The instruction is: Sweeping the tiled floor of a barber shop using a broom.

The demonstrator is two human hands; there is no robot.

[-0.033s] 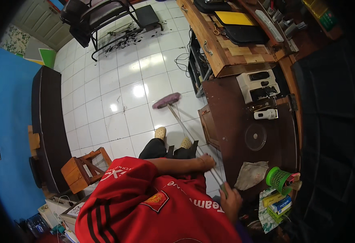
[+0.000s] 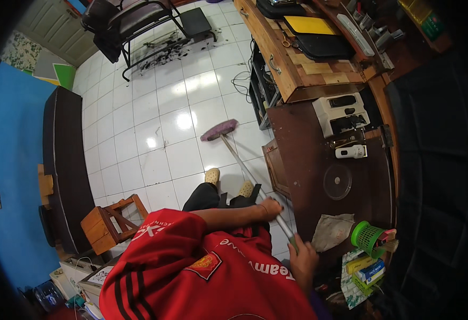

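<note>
- I see the left hand [image 2: 270, 209] wrapped around a long silver-poled metal broom [image 2: 239, 159], its fingers folded over the pole partway along.
- I have the right hand [image 2: 303, 255] closer to the lower edge of my view, fingers curled around the pole's near end at a dull green grip [image 2: 294, 244]; the thumb's exact placement I cannot tell.
- From these 2 holds the pole slants away and leftward, passing just beside 1 of 2 pale yellow perforated clogs [image 2: 212, 176].
- I find the oblong purple fibre broom head [image 2: 219, 130] ahead of the feet, on the glossy white square-tiled floor [image 2: 180, 157].
- Farther off, I see scattered dark scraps [image 2: 164, 54] on the tiles beneath a black padded metal-framed chair [image 2: 138, 18], well apart from the head.
- Near the right hand, I see a crumpled beige cloth [image 2: 332, 232] on a dark brown tabletop [image 2: 308, 154], with a bright green plastic basket [image 2: 364, 238] just beyond.
- Also on that top I see a white handheld clipper [image 2: 350, 152] and a clear round disc [image 2: 337, 181].
- To the left I see a brown wooden stool [image 2: 98, 229].
</note>
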